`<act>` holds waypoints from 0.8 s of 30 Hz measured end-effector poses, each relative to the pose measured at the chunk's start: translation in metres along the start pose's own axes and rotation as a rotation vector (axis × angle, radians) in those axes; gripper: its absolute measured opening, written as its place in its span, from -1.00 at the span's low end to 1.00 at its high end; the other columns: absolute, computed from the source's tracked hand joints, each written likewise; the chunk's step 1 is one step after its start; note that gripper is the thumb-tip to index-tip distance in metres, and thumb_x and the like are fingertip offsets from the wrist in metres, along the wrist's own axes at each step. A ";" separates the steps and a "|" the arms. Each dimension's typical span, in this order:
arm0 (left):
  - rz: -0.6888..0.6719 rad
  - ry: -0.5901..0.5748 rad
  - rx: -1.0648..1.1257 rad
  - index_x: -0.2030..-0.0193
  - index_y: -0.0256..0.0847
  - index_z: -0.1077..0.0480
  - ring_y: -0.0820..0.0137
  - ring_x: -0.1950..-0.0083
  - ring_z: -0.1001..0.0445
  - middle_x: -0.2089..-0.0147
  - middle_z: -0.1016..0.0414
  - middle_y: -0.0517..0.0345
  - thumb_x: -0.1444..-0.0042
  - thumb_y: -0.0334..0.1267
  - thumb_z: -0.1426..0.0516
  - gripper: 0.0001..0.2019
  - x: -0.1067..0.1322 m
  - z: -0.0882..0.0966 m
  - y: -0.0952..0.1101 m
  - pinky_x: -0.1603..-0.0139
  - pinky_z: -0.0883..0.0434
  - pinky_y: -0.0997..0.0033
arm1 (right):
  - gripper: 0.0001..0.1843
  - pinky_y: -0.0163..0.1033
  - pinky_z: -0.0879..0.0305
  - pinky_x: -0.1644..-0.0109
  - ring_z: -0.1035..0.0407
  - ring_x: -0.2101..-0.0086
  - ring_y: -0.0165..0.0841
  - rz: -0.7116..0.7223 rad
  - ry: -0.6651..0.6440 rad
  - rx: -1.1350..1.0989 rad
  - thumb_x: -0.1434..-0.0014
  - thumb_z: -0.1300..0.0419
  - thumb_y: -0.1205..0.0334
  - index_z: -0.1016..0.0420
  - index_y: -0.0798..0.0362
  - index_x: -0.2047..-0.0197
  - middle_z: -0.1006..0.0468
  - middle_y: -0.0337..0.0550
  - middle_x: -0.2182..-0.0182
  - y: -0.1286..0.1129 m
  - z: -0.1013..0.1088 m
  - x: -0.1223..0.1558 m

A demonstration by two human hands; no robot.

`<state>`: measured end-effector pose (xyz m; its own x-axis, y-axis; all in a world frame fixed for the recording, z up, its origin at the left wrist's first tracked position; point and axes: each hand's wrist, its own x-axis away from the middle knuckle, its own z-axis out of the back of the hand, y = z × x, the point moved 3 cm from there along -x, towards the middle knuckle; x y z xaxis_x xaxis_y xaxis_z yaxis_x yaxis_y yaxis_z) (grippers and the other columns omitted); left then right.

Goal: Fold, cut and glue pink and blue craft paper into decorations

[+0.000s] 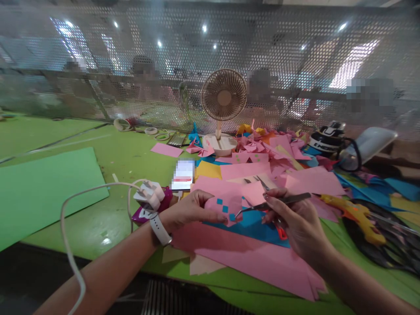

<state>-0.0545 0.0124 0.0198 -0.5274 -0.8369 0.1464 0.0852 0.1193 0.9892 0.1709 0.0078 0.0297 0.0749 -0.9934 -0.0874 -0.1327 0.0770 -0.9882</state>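
Observation:
My left hand (197, 208), wearing a white-strapped watch, pinches a small pink paper piece (233, 204) between thumb and fingers. Several little blue paper squares (225, 209) sit on that piece in a staggered row. Dark tweezers with a bent tip (252, 207) are held in my right hand (290, 214), their tip at the lowest blue square. Scissor blades (262, 183) show above the right fingers and a red handle (281, 232) below; whether this hand also grips them, I cannot tell. Blue paper (254, 225) and pink sheets (243, 253) lie beneath.
A fan (224, 98) stands at the back beside a pile of folded pink paper (252, 143). Left are a phone (183, 174), a charger (149, 194) with a cable and a green sheet (49, 188). Right are a bottle (328, 138), a yellow glue gun (356, 214) and black scissors (390, 253).

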 end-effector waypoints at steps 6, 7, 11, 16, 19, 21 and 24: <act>0.006 -0.010 0.034 0.38 -0.28 -0.53 0.44 0.36 -0.48 0.42 -0.54 0.13 0.17 -0.23 -0.33 -0.80 0.000 -0.002 -0.001 0.27 -0.39 0.46 | -0.76 -0.43 -0.10 0.65 -0.30 0.68 -0.48 -0.004 0.004 0.004 -0.03 -0.28 0.14 -0.41 0.07 0.26 -0.49 -0.23 0.71 0.002 0.001 0.000; 0.003 -0.011 0.042 0.38 -0.28 -0.53 0.44 0.36 -0.48 0.40 -0.55 0.13 0.16 -0.23 -0.33 -0.80 0.000 -0.002 -0.001 0.25 -0.40 0.45 | -0.76 -0.43 -0.10 0.65 -0.29 0.69 -0.48 -0.005 0.004 0.008 -0.02 -0.28 0.14 -0.41 0.07 0.26 -0.49 -0.23 0.71 0.002 0.001 0.000; 0.002 -0.022 0.062 0.38 -0.27 -0.53 0.43 0.34 -0.49 0.36 -0.57 0.12 0.16 -0.23 -0.33 -0.81 0.000 -0.003 -0.001 0.23 -0.41 0.46 | -0.75 -0.41 -0.13 0.64 -0.30 0.68 -0.47 0.005 0.002 0.023 -0.01 -0.29 0.13 -0.42 0.08 0.27 -0.49 -0.23 0.70 0.003 0.003 0.000; 0.001 -0.032 0.046 0.38 -0.28 -0.54 0.46 0.36 -0.49 0.37 -0.57 0.10 0.14 -0.25 -0.32 -0.82 0.000 -0.001 -0.001 0.26 -0.40 0.49 | -0.78 -0.39 -0.18 0.62 -0.35 0.66 -0.43 0.028 0.033 -0.024 -0.01 -0.30 0.16 -0.40 0.02 0.28 -0.49 -0.27 0.66 0.003 0.006 0.001; -0.032 -0.067 0.033 0.37 -0.28 -0.54 0.47 0.35 -0.50 0.36 -0.58 0.10 0.12 -0.27 -0.31 -0.84 0.000 -0.003 0.002 0.26 -0.40 0.52 | -0.78 -0.33 -0.29 0.56 -0.41 0.61 -0.40 0.120 0.051 -0.043 -0.10 -0.22 0.11 -0.40 -0.05 0.17 -0.55 -0.24 0.52 -0.005 0.008 0.002; -0.049 -0.120 0.014 0.37 -0.27 -0.54 0.47 0.34 -0.51 0.36 -0.58 0.11 0.11 -0.28 -0.31 -0.86 0.002 -0.006 0.005 0.27 -0.40 0.53 | -0.77 -0.25 -0.37 0.44 -0.46 0.53 -0.35 0.250 0.038 0.038 -0.18 -0.12 0.08 -0.39 -0.11 0.08 -0.58 -0.22 0.46 -0.014 0.009 0.003; -0.054 -0.203 -0.026 0.38 -0.26 -0.53 0.46 0.35 -0.50 0.38 -0.58 0.12 0.10 -0.29 -0.29 -0.88 0.005 -0.010 0.009 0.30 -0.41 0.53 | -0.77 -0.09 -0.36 0.11 -0.47 0.24 -0.27 0.435 -0.107 0.354 -0.23 -0.05 0.15 -0.44 -0.16 0.07 -0.59 -0.18 0.30 -0.025 0.002 0.002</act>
<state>-0.0474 0.0039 0.0295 -0.6913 -0.7163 0.0947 0.0728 0.0613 0.9955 0.1760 0.0038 0.0545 0.1897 -0.8511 -0.4895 0.1644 0.5190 -0.8388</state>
